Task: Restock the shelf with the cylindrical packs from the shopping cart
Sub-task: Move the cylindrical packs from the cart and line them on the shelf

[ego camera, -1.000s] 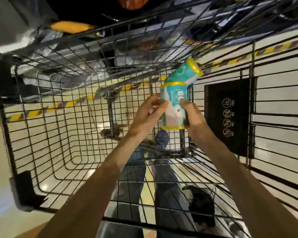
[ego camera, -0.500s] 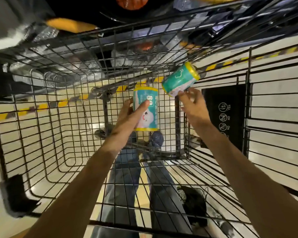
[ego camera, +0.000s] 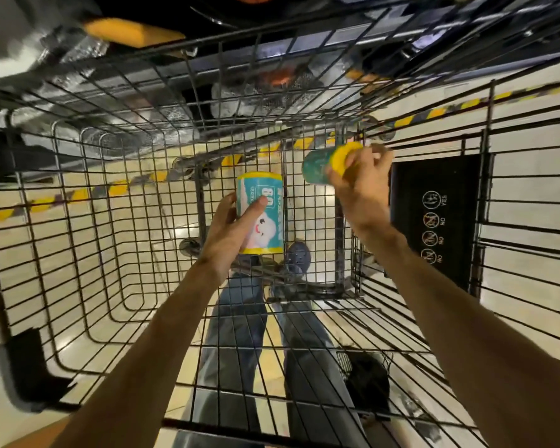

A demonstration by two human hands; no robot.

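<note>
Gripping one teal pack [ego camera: 261, 212] each, both hands hover inside the wire cart [ego camera: 88, 253] over tiled floor [ego camera: 530, 260].

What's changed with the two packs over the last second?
Both hands had been on one pack with the second propped above it. The left hand alone now holds the upright pack, drawn leftward; the right hand has let go of it and gripped the tilted pack. Both remain over the cart.
</note>
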